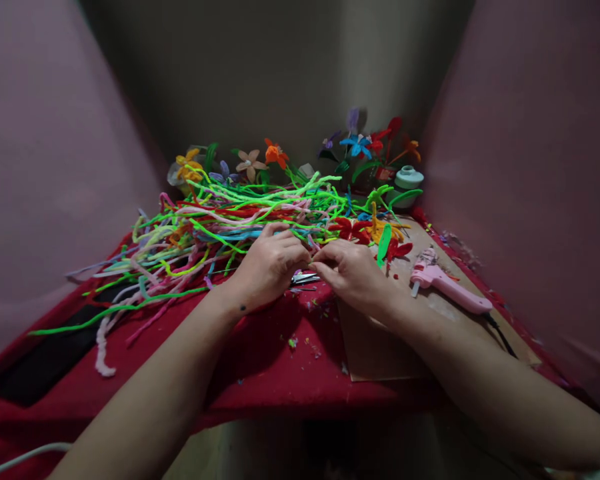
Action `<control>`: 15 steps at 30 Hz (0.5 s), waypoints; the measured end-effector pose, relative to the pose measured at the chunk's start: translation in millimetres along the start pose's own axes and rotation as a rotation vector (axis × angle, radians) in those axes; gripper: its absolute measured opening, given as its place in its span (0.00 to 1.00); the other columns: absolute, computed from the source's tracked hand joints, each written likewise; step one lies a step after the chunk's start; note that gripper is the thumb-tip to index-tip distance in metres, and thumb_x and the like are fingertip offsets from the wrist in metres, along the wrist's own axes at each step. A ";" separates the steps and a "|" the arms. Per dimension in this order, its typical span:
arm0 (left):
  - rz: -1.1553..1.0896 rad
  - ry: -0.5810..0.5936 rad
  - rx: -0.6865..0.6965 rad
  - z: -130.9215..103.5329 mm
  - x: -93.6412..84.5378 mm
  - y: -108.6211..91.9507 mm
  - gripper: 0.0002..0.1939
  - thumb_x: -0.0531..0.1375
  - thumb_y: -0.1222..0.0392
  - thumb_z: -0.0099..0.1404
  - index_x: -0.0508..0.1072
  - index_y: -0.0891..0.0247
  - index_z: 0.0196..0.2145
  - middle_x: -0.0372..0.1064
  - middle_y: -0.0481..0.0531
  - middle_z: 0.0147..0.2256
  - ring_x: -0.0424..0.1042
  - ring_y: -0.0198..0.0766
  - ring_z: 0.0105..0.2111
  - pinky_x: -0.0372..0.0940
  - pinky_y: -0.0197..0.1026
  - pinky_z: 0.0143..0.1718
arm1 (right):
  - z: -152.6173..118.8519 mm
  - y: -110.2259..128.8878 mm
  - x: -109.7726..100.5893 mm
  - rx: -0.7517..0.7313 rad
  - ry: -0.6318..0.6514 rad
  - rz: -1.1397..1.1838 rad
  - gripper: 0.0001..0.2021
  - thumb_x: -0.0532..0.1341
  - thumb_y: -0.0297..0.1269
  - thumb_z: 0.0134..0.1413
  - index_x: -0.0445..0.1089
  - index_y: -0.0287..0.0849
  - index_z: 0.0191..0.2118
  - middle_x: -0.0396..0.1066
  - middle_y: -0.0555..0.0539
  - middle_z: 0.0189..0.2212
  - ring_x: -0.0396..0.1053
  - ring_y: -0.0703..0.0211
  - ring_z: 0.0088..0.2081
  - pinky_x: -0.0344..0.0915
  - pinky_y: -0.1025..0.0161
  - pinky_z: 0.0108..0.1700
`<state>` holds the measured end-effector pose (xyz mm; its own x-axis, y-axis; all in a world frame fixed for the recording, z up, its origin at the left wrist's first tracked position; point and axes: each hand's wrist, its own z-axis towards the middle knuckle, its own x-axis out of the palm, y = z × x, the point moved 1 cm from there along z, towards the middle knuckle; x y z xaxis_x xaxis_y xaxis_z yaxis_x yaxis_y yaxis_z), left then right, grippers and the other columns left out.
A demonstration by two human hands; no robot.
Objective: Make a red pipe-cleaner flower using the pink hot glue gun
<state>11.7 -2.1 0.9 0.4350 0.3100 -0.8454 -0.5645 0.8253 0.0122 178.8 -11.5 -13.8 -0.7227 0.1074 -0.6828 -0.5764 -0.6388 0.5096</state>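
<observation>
My left hand [276,259] and my right hand [349,268] meet over the middle of the red cloth, fingertips pinched close together. What lies between the fingertips is too small and too hidden to name. Just beneath them rests a pair of scissors [305,279], partly covered by my hands. A big heap of coloured pipe cleaners [250,212] spreads behind and to the left of my left hand. Beyond my right hand lie a red pipe-cleaner flower [351,230], an orange one [379,230] and a green leaf shape [384,244].
A pink glue gun [450,283] lies on a brown board [380,353] at the right, its black cord trailing forward. Finished flowers [250,164] line the back beside a pale blue-green bottle [409,179]. A dark flat strip [45,360] is at the left, and fluff scraps [293,343] dot the red cloth [260,390].
</observation>
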 end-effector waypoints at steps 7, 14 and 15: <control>0.045 0.001 0.023 2.4 -3.5 -3.7 0.09 0.52 0.65 0.63 0.72 0.60 0.29 0.72 0.49 0.29 0.68 0.36 0.35 0.50 0.50 0.54 | 3.6 -5.7 2.7 0.497 0.245 0.732 0.07 0.60 0.33 0.41 0.65 0.38 0.18 0.59 0.55 0.15 0.53 0.68 0.20 0.50 0.65 0.25; -0.195 -0.640 -0.651 0.6 -16.8 -7.5 0.11 0.60 0.57 0.57 0.71 0.62 0.38 0.69 0.52 0.36 0.66 0.39 0.37 0.61 0.44 0.41 | 2.0 -0.2 2.7 0.459 -0.183 0.797 0.08 0.60 0.37 0.45 0.66 0.39 0.22 0.64 0.52 0.19 0.59 0.66 0.23 0.56 0.65 0.29; -0.404 -0.604 -0.768 1.4 -13.5 -7.7 0.11 0.60 0.56 0.57 0.71 0.63 0.36 0.68 0.51 0.33 0.66 0.36 0.31 0.62 0.41 0.36 | 1.3 0.6 3.2 0.435 -0.201 0.775 0.08 0.59 0.37 0.46 0.66 0.39 0.23 0.65 0.52 0.19 0.60 0.66 0.24 0.57 0.65 0.30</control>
<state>11.1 -12.0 12.9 0.8474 0.4365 -0.3023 -0.5001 0.4650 -0.7305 175.7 -10.6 -15.0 -0.9970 -0.0752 0.0161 0.0344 -0.2476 0.9682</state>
